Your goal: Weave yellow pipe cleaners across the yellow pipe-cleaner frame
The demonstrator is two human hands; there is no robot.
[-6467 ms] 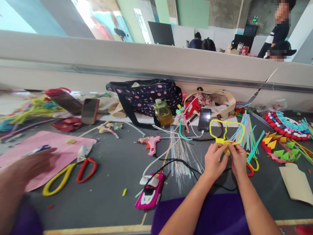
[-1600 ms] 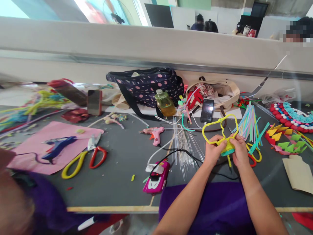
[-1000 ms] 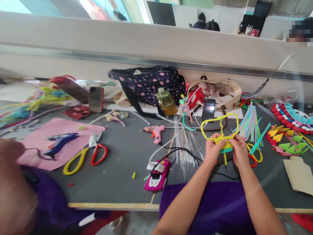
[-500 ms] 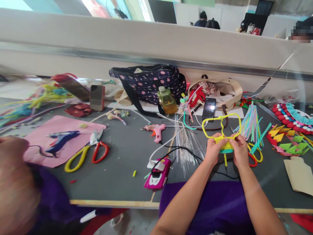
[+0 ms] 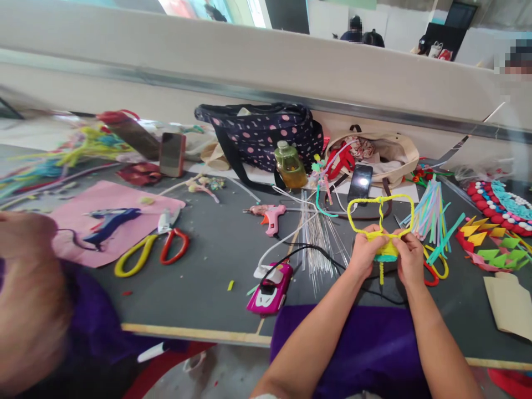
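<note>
A yellow pipe-cleaner piece (image 5: 381, 198) is held up over the table's front right part, with a wide loop on top, a twisted middle stem, a teal band low down and a short yellow tail. My left hand (image 5: 366, 252) pinches its left side, thumb on the yellow part. On the other side my right hand (image 5: 410, 256) grips it in the same way, the two thumbs close together. Beside my right hand lie scissors (image 5: 431, 277) with red and yellow handles, partly hidden.
Left of my hands lie a magenta box (image 5: 271, 289) with cables, a pink glue gun (image 5: 272, 217) and silver wires (image 5: 318, 249). Pastel pipe cleaners (image 5: 430, 213) are at right. Bags (image 5: 266, 133) stand behind. Another person's arm (image 5: 31, 299) is at far left.
The view has shifted slightly, so most table items appear a little further right. Both hands keep hold of the yellow piece, with little visible change in their grip.
</note>
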